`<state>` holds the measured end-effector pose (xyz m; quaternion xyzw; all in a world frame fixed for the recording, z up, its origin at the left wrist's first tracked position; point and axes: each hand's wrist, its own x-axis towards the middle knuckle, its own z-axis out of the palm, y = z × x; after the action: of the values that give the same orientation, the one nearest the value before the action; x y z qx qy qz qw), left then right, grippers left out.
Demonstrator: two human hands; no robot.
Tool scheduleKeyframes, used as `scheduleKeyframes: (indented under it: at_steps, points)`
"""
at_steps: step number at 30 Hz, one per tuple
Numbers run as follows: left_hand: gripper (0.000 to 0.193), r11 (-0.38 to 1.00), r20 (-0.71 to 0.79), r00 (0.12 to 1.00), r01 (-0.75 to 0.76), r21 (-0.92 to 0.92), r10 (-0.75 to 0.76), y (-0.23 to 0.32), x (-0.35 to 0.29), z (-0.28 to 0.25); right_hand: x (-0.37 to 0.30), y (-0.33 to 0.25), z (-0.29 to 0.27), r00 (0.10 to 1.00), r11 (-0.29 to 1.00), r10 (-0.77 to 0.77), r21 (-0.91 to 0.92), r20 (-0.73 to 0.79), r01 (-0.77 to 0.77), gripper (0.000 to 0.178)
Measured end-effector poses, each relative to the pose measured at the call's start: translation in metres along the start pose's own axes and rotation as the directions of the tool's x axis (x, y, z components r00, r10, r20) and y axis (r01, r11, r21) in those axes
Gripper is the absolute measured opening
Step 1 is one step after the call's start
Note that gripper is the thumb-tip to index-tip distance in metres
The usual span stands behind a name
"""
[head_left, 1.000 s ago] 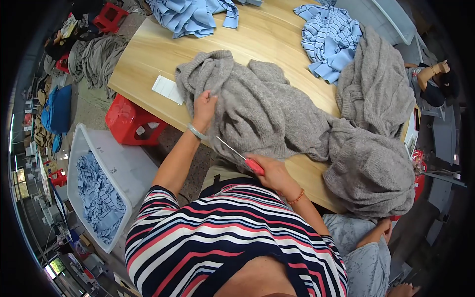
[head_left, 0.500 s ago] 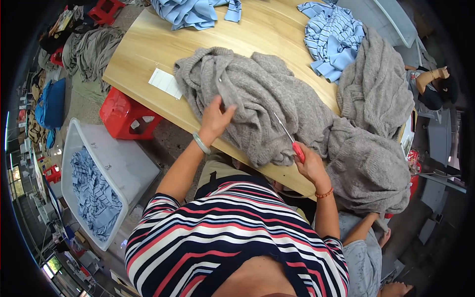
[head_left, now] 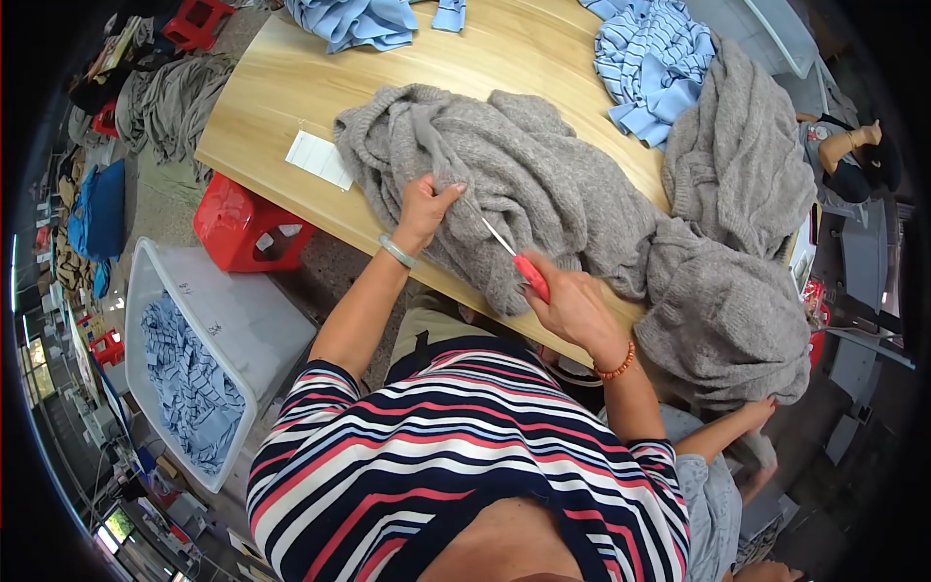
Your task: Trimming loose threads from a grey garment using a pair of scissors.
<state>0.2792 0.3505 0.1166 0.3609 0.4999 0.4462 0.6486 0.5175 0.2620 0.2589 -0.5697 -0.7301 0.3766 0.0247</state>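
A heap of grey knit garment (head_left: pixel 543 170) lies along the near side of the wooden table (head_left: pixel 320 78). My left hand (head_left: pixel 427 209) is closed at its left part, thumb and fingers pinching a fold of the knit. My right hand (head_left: pixel 574 306) grips a red-handled tool (head_left: pixel 531 275) with a slim, pointed metal blade. The blade points up and left over the garment, its tip a short way from my left hand. Whether it is a pair of closed scissors or a single blade, I cannot tell. A white paper tag (head_left: pixel 320 158) lies left of the garment.
More grey knitwear (head_left: pixel 722 310) is piled at the right, where a co-worker's hand (head_left: pixel 752 417) touches its lower edge. Blue striped garments (head_left: pixel 652 68) lie at the far right. A red stool (head_left: pixel 247 228) and a white bin (head_left: pixel 247 291) of blue cloth stand left.
My right hand has moved left and slightly up with the tool, nearer my left hand. My left fingers have closed on the knit. The co-worker's hand has risen to the pile's lower edge.
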Motion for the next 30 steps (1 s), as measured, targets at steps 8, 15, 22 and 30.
scheduleKeyframes:
  at_steps: [8,15,22,30]
  points:
    - [0.010,0.999,-0.066,0.998,-0.026,-0.019,0.025,-0.014,-0.008,-0.027,0.023,-0.010,-0.006,1.000,1.000,-0.007,-0.030,0.031,0.008,0.044]
    - [0.015,0.989,-0.050,0.995,0.093,0.111,-0.088,-0.011,-0.011,-0.054,0.046,-0.024,0.002,0.995,0.995,-0.100,-0.013,-0.029,0.100,0.046]
    - [0.029,0.991,-0.357,0.929,0.124,0.059,-0.095,0.030,0.021,-0.091,0.063,-0.037,0.007,0.996,0.997,-0.079,-0.007,-0.039,0.079,0.047]
    - [0.007,0.988,-0.252,0.967,0.074,0.133,-0.038,0.007,0.074,-0.123,0.113,-0.077,0.002,0.999,0.992,-0.016,-0.125,0.048,0.022,0.046]
